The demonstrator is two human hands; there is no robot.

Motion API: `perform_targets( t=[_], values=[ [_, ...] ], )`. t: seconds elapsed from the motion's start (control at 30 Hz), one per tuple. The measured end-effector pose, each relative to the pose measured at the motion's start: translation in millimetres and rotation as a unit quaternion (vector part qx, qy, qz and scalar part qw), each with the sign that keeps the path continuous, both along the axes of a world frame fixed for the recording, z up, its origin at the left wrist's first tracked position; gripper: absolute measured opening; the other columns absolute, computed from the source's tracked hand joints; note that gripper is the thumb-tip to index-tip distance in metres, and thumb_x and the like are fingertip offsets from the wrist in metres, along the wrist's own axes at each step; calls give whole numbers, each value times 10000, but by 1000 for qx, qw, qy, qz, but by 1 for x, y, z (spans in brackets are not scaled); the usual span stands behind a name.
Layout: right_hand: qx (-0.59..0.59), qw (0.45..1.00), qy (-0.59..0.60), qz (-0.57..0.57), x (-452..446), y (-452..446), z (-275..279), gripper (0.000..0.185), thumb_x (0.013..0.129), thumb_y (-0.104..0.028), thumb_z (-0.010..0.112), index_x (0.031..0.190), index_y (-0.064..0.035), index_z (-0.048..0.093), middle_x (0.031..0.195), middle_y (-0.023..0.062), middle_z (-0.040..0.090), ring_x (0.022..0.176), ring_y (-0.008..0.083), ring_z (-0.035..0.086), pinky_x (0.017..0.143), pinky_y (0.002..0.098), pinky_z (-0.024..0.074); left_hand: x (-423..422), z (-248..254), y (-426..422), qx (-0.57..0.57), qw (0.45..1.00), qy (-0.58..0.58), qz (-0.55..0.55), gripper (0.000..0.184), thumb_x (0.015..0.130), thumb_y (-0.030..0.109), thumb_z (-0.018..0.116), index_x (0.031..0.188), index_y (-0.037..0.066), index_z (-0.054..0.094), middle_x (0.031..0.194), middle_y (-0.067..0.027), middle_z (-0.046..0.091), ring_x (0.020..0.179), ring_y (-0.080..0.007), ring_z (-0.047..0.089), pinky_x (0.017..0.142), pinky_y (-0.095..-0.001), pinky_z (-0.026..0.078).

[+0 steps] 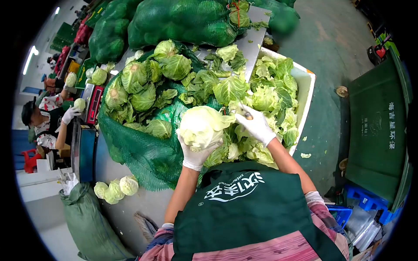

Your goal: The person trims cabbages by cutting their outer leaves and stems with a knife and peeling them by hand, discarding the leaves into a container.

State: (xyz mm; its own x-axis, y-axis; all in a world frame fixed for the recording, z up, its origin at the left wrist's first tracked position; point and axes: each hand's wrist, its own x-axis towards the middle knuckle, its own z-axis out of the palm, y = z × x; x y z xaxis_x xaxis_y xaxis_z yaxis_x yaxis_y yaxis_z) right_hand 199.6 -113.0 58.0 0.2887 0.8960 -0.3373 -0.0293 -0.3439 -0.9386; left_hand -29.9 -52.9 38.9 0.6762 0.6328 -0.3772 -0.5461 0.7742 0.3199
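Observation:
A pale, trimmed cabbage rests in my gloved left hand, whose fingers cup it from below. Just to its right is my gloved right hand, fingers closed beside the cabbage's outer edge. A small dark spot shows between those fingers, but what they grip is not clear. Behind the left hand, an opened green mesh bag holds several leafy cabbages. Under and beyond my right hand, loose cabbage leaves fill a white foam box.
Full green mesh sacks lie along the table's far side. Three peeled cabbages sit at the left by a tied green sack. Another person handles cabbages beside a red-framed scale. A large green bin stands right.

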Motion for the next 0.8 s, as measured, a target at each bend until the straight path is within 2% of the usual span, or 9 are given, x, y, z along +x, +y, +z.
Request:
perform_targets(
  t=[0.1,0.17,0.27,0.37,0.43,0.57,0.63,0.7,0.8],
  values=[
    [191,967,-153,67,-18,5,28,793,794,-330,745,1446,-77,372,1246,145,571,1060,223,582,961,321,448,2,-5,9,-78,996,-50,2,937,765,824,385,1460,201,304,1485,-138,329,1295,-422,378,990,-653,320],
    [298,947,-113,37,-29,10,26,491,801,-244,744,1228,-50,597,1111,118,607,1018,203,590,912,296,458,3,-6,10,-89,994,-62,-16,945,760,835,365,1459,201,312,1472,-143,356,1279,-415,397,970,-628,350],
    [212,974,-66,-53,-26,15,6,173,825,-162,689,920,-18,671,789,61,594,746,158,583,698,289,466,-1,-17,6,-91,989,-114,-32,910,784,804,365,1441,175,348,1453,-146,393,1281,-413,408,990,-653,341],
    [38,938,-344,10,7,17,-40,268,849,-292,642,897,-32,681,835,148,634,687,283,618,666,380,491,-12,-33,0,-120,989,-76,-42,867,814,758,374,1428,146,367,1444,-157,404,1266,-431,429,969,-656,386],
    [-168,937,-270,143,26,6,-37,370,849,-399,624,898,-40,696,916,188,656,773,345,632,702,420,495,-9,-34,1,-80,980,-151,-106,848,789,697,519,1422,159,350,1413,-197,396,1220,-421,445,795,-563,499],
    [-14,955,-295,29,8,-7,-73,505,827,-455,643,1148,-66,636,947,201,667,862,371,636,755,443,493,7,26,8,-72,981,-162,-79,845,812,563,635,1446,122,293,1459,-228,312,1300,-462,365,864,-629,488],
    [30,964,-265,12,-1,-1,-50,553,850,-422,640,1256,-55,563,867,163,669,701,301,652,653,403,509,6,22,29,29,995,57,-71,768,861,470,621,1456,126,277,1404,-216,410,1264,-396,457,876,-588,513],
    [-55,998,18,-2,-9,4,-26,531,891,-381,617,1313,-71,527,801,90,645,550,169,597,543,314,487,12,6,38,128,977,138,-98,688,893,417,594,1441,120,302,1351,-186,475,1213,-358,516,859,-551,533],
    [-6,1000,5,30,-22,8,-24,563,934,-370,563,1409,-96,435,746,59,627,481,102,517,504,259,455,25,-8,44,122,946,281,-110,797,876,350,648,1484,160,169,1411,-136,409,1179,-335,533,869,-542,515]
  ],
)
